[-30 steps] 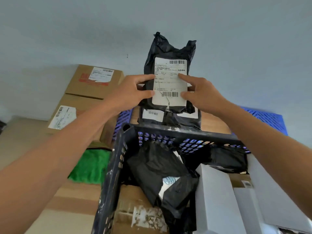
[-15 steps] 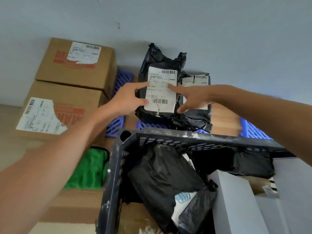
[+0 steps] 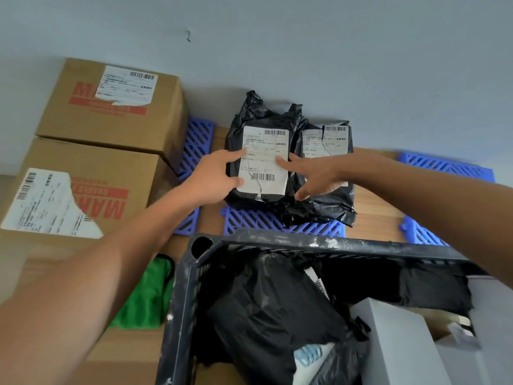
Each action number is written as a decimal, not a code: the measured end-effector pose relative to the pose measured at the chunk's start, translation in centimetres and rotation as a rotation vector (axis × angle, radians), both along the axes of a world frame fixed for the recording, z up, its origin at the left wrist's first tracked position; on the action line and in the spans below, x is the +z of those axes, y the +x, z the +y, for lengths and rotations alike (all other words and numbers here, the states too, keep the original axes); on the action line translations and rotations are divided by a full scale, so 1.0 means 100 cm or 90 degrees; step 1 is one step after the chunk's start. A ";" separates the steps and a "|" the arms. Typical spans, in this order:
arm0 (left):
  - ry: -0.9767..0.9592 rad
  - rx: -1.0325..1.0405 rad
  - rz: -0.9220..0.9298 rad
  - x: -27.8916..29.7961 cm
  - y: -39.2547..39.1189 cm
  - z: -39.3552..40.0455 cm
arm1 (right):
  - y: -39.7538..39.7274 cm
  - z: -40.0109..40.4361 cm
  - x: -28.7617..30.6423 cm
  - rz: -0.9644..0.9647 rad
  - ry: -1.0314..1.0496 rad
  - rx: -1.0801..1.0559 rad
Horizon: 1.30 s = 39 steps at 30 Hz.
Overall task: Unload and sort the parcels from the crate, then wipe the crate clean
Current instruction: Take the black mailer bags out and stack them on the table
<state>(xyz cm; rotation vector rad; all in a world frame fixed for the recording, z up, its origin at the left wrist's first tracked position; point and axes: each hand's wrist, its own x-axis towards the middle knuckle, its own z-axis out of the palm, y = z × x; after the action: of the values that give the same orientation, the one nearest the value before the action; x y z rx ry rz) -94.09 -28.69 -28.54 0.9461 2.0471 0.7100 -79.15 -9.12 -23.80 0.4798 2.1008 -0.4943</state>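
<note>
Sorting under way: left hand (image 3: 211, 179) and right hand (image 3: 316, 173), fingers extended, press a black parcel (image 3: 263, 159) onto the blue pallet (image 3: 249, 220) by the wall; crate (image 3: 333, 245) still loaded, unwiped

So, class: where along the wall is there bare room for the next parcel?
Free: the blue mat right of the black bags, and the strip between the bags and the stacked boxes. Crowded: the crate.
</note>
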 end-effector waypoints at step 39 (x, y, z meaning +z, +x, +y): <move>0.145 -0.011 0.190 0.197 0.219 -0.146 | 0.216 -0.174 0.124 0.639 -0.103 -0.340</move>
<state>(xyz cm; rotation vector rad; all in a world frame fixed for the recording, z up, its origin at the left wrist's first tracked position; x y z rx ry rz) -72.17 -43.32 -8.83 1.2621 2.2448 0.8467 -57.51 -26.55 -11.37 0.8110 2.8197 -1.4330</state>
